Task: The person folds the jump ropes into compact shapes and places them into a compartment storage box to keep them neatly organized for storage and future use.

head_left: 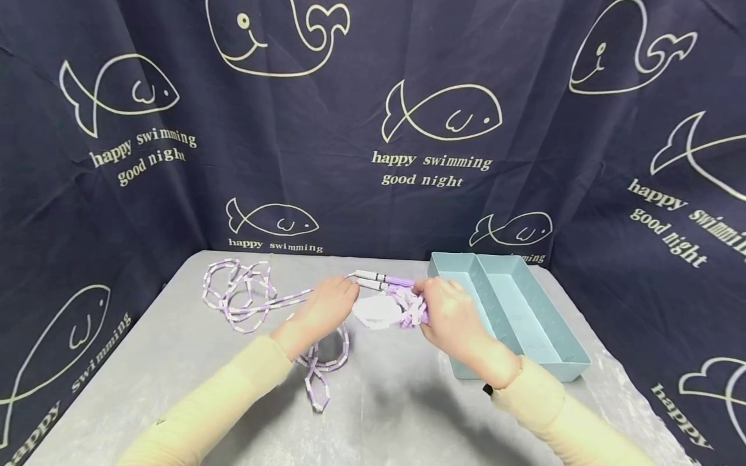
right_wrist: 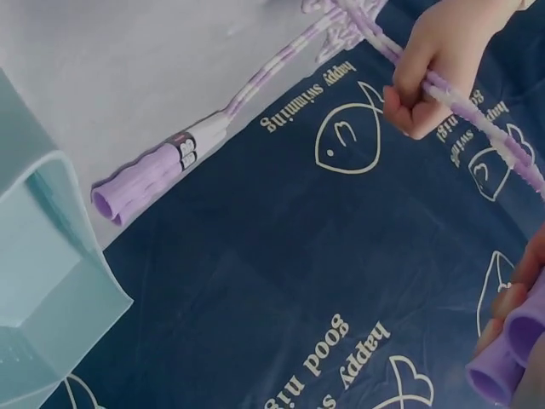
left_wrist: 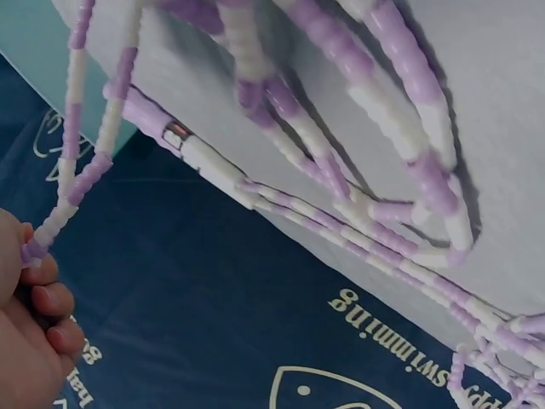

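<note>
In the head view my left hand (head_left: 326, 303) is above the table between a loose coil of purple-and-white beaded jump rope (head_left: 236, 294) and my right hand (head_left: 451, 314). Its curled fingers grip a doubled beaded rope (right_wrist: 485, 123), seen clearly in the right wrist view. My right hand holds two purple handles (right_wrist: 496, 368) side by side, their hollow ends showing at the lower right of that view. Beyond both hands, another jump rope's handle (right_wrist: 157, 175), purple and white with a black band, lies on the table. A loop of beaded rope (head_left: 317, 382) hangs below my left hand.
A pale blue tray (head_left: 568, 370) with two long compartments stands on the right of the grey table (head_left: 175, 388), just beside my right forearm. Dark blue curtains (head_left: 350, 175) with fish drawings and lettering enclose the table at the back and both sides.
</note>
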A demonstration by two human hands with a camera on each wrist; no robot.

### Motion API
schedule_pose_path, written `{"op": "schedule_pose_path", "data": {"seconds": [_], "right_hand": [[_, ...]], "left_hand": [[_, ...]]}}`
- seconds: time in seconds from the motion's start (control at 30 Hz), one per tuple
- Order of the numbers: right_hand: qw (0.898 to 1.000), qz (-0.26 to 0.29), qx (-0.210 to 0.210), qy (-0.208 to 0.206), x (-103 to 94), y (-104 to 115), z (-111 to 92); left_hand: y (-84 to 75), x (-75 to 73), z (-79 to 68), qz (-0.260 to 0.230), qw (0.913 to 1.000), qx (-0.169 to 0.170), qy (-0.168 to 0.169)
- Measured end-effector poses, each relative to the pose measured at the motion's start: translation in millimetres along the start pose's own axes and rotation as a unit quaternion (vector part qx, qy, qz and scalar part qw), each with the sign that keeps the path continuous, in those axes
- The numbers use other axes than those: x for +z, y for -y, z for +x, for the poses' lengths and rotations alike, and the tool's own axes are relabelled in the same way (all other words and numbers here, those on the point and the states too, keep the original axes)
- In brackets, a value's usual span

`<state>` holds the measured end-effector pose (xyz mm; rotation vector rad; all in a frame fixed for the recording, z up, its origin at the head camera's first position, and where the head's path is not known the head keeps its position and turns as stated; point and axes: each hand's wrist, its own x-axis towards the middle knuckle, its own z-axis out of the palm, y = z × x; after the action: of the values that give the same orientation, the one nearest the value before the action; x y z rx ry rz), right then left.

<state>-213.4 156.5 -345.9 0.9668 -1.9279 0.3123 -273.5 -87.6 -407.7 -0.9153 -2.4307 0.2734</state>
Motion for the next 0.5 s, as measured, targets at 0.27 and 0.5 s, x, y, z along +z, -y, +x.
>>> {"op": "schedule_pose_path", "data": {"seconds": [0.27, 0.5], "right_hand": [[0.996, -0.045, 0.077, -0.013, 0.4, -4, -1], [0.989, -0.08, 0.127, 0.009, 6.9, -8, -1]], "left_hand": [[-21.7, -8.2, -10.1, -0.018, 0.9997, 0.014, 0.004], [-37.4, -19.0, -21.1, -0.006, 0.9995, 0.032, 0.0]]}}
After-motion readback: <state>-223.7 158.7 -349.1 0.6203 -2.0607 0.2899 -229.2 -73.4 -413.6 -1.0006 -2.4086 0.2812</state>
